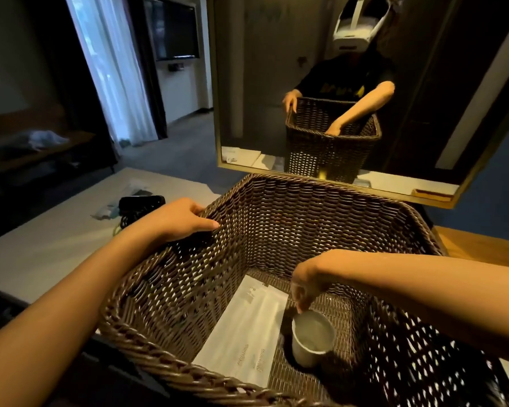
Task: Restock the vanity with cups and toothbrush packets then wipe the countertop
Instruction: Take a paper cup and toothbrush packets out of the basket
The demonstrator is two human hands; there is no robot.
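The right hand (306, 284) reaches down inside a deep wicker basket (291, 218), its fingertips (299, 307) pinched on the far rim of a white cup (312, 339) that sits upright on the basket floor; whether the cup is lifted clear of the weave cannot be told. The left hand (180, 220) is closed over the basket's left wall near its top edge, thumb outside and fingers curled onto the inner face. The cup is a plain, smooth, slightly tapered cylinder, open at the top, with a pale matte inside. Just beside it on the left lie flat white toothbrush packets (244, 333), long rectangular sleeves overlapping one another, with small grey print near both ends; the lettering is too blurred to read. The basket is dark brown, rectangular with rounded corners, woven in a tight horizontal pattern with light showing through the gaps, and finished with a thick braided rim. It stands on a pale, smooth countertop (41, 259), where a glossy black object (140, 205) and some crumpled clear wrapping lie to the left. Behind the basket a mirror (276, 54) in a thin brass-coloured frame reflects the basket, both arms, a dark shirt with a yellow print and a white headset
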